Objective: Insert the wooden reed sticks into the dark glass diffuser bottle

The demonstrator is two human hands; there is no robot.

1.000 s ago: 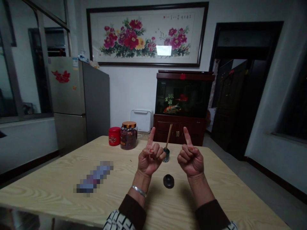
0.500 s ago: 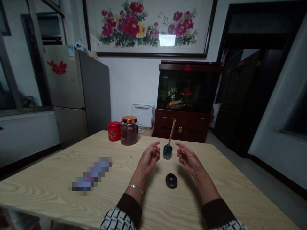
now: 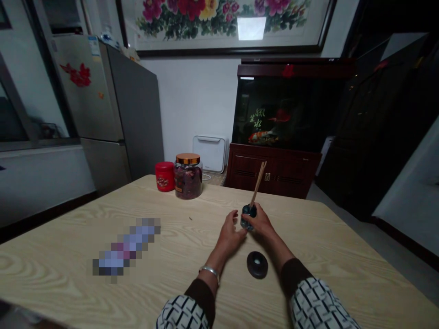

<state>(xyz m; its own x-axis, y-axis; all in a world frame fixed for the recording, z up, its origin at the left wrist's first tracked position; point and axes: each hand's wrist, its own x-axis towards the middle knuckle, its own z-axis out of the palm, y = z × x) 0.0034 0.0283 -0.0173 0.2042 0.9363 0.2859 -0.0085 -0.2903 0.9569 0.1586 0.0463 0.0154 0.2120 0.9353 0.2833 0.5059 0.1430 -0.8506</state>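
My right hand (image 3: 262, 224) is wrapped around a small dark blue glass bottle (image 3: 248, 215), which holds a few thin wooden sticks (image 3: 259, 182). My left hand (image 3: 230, 236) lies just beside the bottle with its fingers apart, its thumb side at or near the glass, and it holds nothing. Just below both hands, a round dark dish or lid (image 3: 257, 265) with a pale centre sits on the pine-coloured wooden table (image 3: 61, 256). A silver bangle (image 3: 210, 273) circles my left wrist.
Left on the table lies a pixelated, unreadable object (image 3: 125, 246). At the far edge stand a red tin (image 3: 164, 176) and a copper-lidded glass jar (image 3: 188, 178) of dried petals. Behind are a fish tank (image 3: 284, 109), a white box heater (image 3: 209, 153) and a fridge (image 3: 109, 114).
My hands have moved from either side of the bottle onto it. My right hand has closed around the bottle, and the view has tilted down.
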